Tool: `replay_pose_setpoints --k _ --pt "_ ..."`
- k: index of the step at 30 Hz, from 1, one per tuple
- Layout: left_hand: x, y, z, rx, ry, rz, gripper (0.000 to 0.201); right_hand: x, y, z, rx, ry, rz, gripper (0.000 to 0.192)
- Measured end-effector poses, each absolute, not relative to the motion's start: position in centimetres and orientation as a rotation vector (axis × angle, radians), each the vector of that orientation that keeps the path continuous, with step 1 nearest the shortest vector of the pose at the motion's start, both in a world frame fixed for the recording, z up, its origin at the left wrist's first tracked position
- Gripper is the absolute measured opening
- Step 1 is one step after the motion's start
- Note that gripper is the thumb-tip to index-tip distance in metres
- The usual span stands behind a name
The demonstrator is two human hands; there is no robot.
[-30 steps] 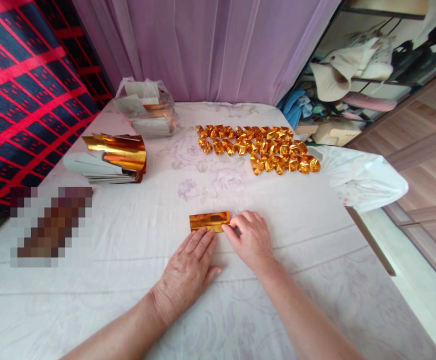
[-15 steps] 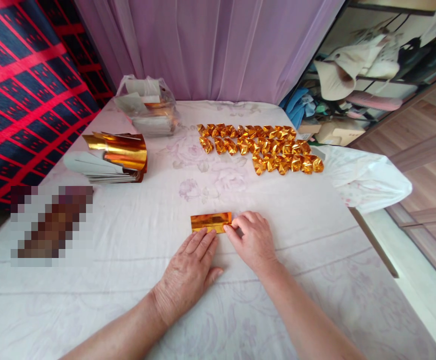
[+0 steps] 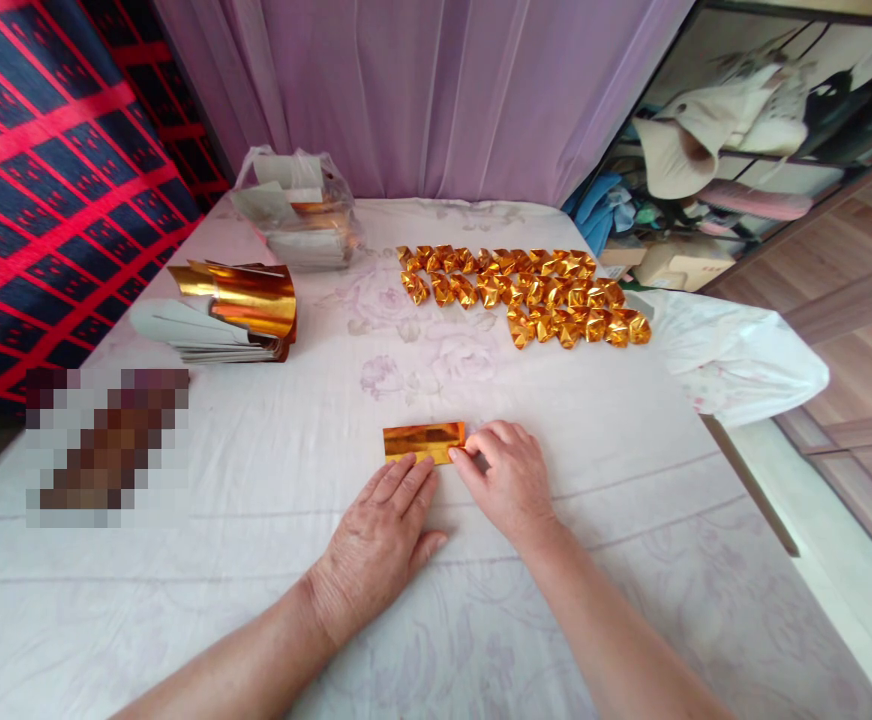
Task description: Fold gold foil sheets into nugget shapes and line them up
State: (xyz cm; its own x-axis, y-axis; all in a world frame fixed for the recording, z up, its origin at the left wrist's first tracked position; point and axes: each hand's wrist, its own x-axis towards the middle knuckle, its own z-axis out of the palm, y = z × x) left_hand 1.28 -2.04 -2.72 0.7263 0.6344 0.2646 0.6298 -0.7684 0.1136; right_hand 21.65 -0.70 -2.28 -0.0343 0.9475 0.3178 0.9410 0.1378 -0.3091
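Left hand: [image 3: 376,540] lies flat, fingers together, tips on the near edge of the folded gold foil strip [image 3: 422,441].
Right hand: [image 3: 509,478] pinches the strip's right end.
Strip: mid-worktop [image 3: 256,500], near side.
Risk: slippery foil may skid, skewing the crease.

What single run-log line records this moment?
left hand: flat by gold foil strip | right hand: pinching strip's end | folded gold pieces: rows beyond

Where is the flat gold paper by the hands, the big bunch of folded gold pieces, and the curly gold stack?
Flat gold paper [image 3: 422,441], head view, middle of its shiny top.
Folded gold pieces [image 3: 533,293], head view, centre of the cluster.
Curly gold stack [image 3: 245,300], head view, on the curled top sheet.
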Motion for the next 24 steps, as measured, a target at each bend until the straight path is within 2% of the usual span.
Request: replay_pose_setpoints --k 24 --pt "1.23 -1.91 -2.64 2.849 1.043 0.461 0.050 21.74 -0.66 -2.57 -1.796 -1.955 0.022 0.017"
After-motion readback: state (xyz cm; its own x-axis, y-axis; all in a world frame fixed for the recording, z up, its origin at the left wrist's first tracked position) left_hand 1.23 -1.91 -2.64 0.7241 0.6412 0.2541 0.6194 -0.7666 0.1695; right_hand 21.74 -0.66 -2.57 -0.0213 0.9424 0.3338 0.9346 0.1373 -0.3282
